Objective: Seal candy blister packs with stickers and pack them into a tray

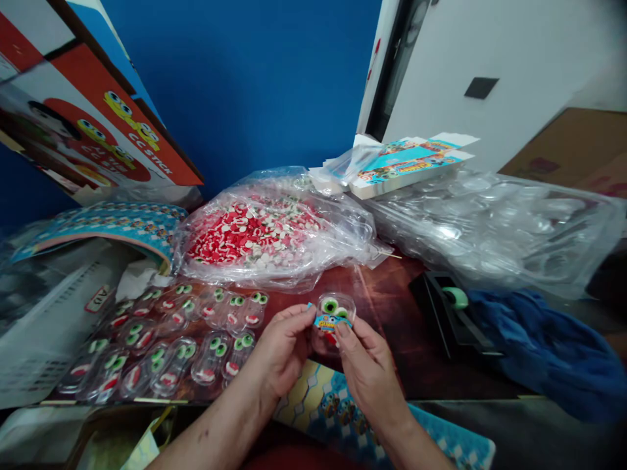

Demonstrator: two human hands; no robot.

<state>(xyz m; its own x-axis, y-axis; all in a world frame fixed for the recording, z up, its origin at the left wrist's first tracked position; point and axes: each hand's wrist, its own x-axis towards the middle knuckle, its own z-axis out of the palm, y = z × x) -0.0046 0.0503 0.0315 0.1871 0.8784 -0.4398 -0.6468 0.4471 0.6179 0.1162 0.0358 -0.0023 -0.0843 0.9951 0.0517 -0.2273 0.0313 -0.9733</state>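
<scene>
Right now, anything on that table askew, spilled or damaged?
No clear spill or damage. At left, the printed sheet arches up by the white basket instead of lying flat; at right, the blue cloth is bunched beside the tape dispenser. The filled packs lie in uneven rows.

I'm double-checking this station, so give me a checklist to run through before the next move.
1. Left hand steady at the label: ok, fingers at its left end.
2. Right hand on the pack: ok, thumb over the label's right end.
3. Green eyes inside: ok, two show.
4. Label stuck down: cannot tell.
5. Packs at left labelled: not ok, no blue labels show.
6. Tape dispenser on the table: ok, to the right.
</scene>
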